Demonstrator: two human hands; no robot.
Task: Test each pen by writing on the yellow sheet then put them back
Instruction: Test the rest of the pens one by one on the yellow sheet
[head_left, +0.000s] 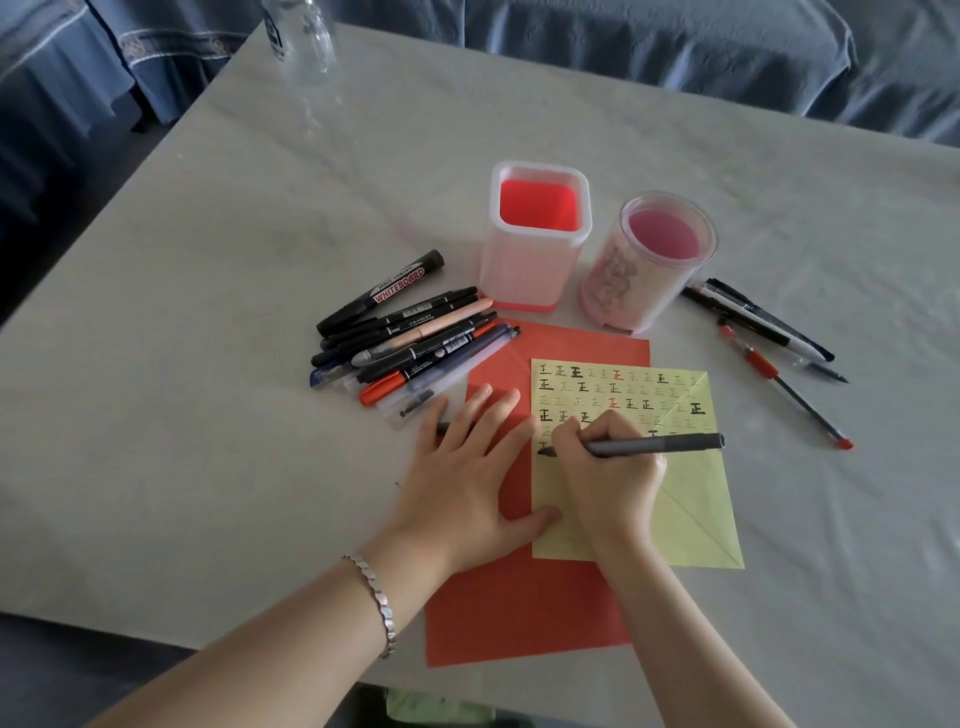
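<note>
Head view: the grey pen (660, 444) sits in the right hand (608, 467), whose grip is curled tightly round the barrel near the tip. The tip meets the left edge of the yellow sheet (685, 499), below the rows of marks. The left hand (467, 467) lies flat with fingers spread, mostly on the red sheet (519, 613) underneath, so the yellow sheet could slide under a stroke. The writing knuckles cover nearby marks and might smear fresh ink. A heap of pens (410, 338) lies just left, and a few pens (758, 322) lie right of the square holder (535, 239) and round holder (644, 260), both empty. The two groups could get mixed up.
</note>
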